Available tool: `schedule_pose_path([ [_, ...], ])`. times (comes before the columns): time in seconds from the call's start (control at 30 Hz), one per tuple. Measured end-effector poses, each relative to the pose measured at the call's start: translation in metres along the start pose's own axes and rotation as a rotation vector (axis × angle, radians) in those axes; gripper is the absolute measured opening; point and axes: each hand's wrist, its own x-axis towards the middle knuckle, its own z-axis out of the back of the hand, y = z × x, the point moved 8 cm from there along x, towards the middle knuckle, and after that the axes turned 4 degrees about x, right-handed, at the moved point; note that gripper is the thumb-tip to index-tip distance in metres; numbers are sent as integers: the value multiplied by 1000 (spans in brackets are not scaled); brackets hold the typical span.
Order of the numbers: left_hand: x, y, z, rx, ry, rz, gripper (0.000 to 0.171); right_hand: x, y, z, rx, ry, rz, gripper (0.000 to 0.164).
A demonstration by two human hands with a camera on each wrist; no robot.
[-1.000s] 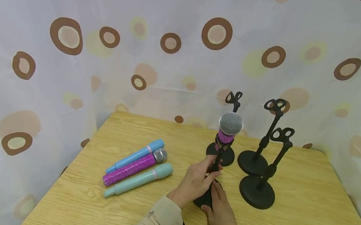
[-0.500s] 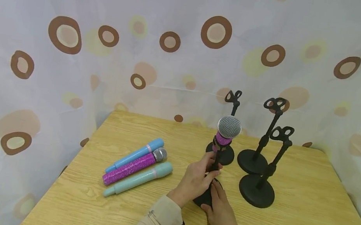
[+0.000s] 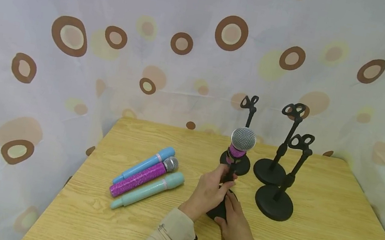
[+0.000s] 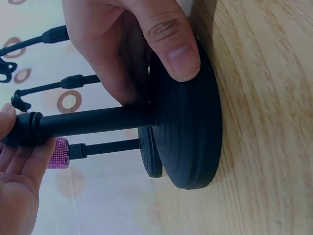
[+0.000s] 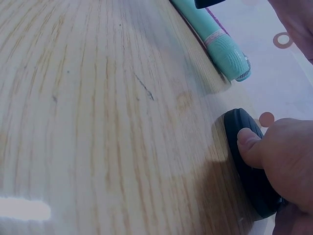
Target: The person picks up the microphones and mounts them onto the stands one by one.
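Observation:
In the head view a purple glitter microphone with a silver mesh head is held in the clip of the nearest black desk microphone stand. My left hand grips the collar of this stand's pole, with thumb and fingers round it; the left wrist view shows that collar up close. With thumb and fingers my right hand holds the round base at its right side. Its thumb lies on top of the base in the right wrist view. The base stands on the wooden table.
Behind and to the right are three more black stands with bare clips. On the left lie a blue microphone, a purple glitter microphone and a mint-green microphone, side by side. A spotted curtain hangs behind the table.
The microphone in the clip has sunk a little toward the base, its mesh head now lower. Both hands keep their places on the collar and the base.

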Motion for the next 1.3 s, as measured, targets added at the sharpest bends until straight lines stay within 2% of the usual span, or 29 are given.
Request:
schedule_pose_path([
  [0.13,0,-1,-1,4,-1,-12,28,-1,-1,-1,6,8,-8,69],
  [0.33,-2,-2,0,26,-8,-15,20,-2,-1,-1,15,20,-18,68],
  [0.5,-1,-1,-1,-8,2,13,20,-1,1,1,27,11,-11,68],
  [0.67,-1,1,-3,-32,-2,8,22,-2,0,1,17,3,-6,68],
  [1.3,-4,8,-4,-116,-22,107,26,0,-4,-3,8,9,-1,70],
])
